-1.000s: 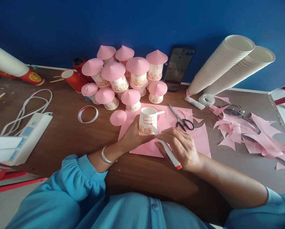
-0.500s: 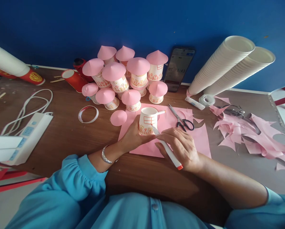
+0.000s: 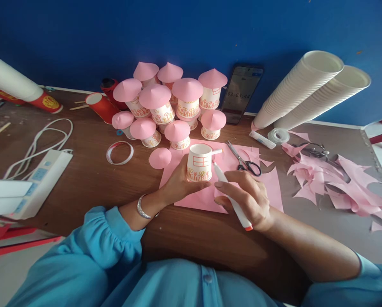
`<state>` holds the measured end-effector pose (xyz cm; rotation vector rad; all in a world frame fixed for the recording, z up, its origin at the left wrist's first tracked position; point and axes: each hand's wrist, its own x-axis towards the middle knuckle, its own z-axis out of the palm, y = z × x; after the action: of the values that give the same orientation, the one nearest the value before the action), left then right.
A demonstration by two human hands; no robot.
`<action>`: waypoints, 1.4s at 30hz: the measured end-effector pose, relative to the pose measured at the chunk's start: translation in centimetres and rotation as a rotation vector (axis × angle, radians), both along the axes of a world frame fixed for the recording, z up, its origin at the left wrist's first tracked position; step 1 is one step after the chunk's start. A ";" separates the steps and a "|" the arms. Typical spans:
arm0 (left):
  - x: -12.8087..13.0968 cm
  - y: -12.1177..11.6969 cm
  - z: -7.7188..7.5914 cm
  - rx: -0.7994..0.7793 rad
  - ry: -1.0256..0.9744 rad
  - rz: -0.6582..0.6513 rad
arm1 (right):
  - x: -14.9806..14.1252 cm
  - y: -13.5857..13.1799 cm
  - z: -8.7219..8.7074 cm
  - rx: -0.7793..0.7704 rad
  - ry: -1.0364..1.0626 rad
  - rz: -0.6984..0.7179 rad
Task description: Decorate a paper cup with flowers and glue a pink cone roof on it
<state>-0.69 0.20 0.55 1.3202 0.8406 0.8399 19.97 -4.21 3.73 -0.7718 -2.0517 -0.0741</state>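
Note:
My left hand (image 3: pixel 177 183) grips an upturned white paper cup (image 3: pixel 199 162) with red drawings, standing on a pink paper sheet (image 3: pixel 267 183). My right hand (image 3: pixel 245 197) holds a white marker (image 3: pixel 232 197) with an orange end; its tip sits just right of the cup, slightly off the surface. A loose pink paper cone (image 3: pixel 160 157) lies left of the cup. Behind it stands a pile of several cups with pink cone roofs (image 3: pixel 173 102).
Scissors (image 3: pixel 246 159), a marker cap (image 3: pixel 217 151), a glue stick (image 3: pixel 261 139) and tape roll (image 3: pixel 278 135) lie right of the cup. Pink scraps (image 3: pixel 334 179), two long white cup stacks (image 3: pixel 309 91), a phone (image 3: pixel 241 93), a power strip (image 3: pixel 34 179) and red cups (image 3: pixel 98 105) surround.
The marker tip has lifted off the cup's side and moved a little right. The cup and my left hand have stayed in place.

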 end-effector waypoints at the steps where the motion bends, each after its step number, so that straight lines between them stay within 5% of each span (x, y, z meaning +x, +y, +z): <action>1: -0.1 0.0 0.1 -0.004 -0.004 -0.008 | 0.1 0.1 -0.3 -0.018 0.019 -0.001; 6: -0.4 0.3 0.8 -0.051 -0.181 -0.121 | 0.5 1.1 -1.5 -0.312 0.247 -0.092; 9: -0.7 0.5 0.4 -0.103 -0.345 -0.134 | 0.7 1.8 -1.8 -0.464 0.338 0.000; 16: -1.5 0.6 -0.4 -0.226 -0.357 -0.219 | 1.0 2.5 -2.4 -0.546 0.309 0.153; 21: -1.3 0.6 0.1 -0.271 -0.362 -0.326 | 1.0 2.4 -1.9 -0.467 0.233 0.109; 27: -0.8 0.0 0.2 0.000 -0.191 -0.060 | 0.4 2.0 -1.1 -0.169 0.022 -0.101; 31: -0.2 -0.8 0.4 0.066 0.032 0.033 | 0.0 1.3 -1.6 -0.153 -0.095 -0.150; 35: 0.0 -0.8 0.5 -0.050 0.014 0.028 | 0.1 1.2 -1.9 -0.184 -0.106 -0.088; 42: -0.9 0.3 -0.1 -0.281 -0.331 -0.219 | 0.2 2.1 -1.4 -0.223 0.073 -0.017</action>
<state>-1.55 0.51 0.42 0.9718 0.5190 0.7120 20.13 -2.06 2.30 -0.9148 -2.0053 0.1746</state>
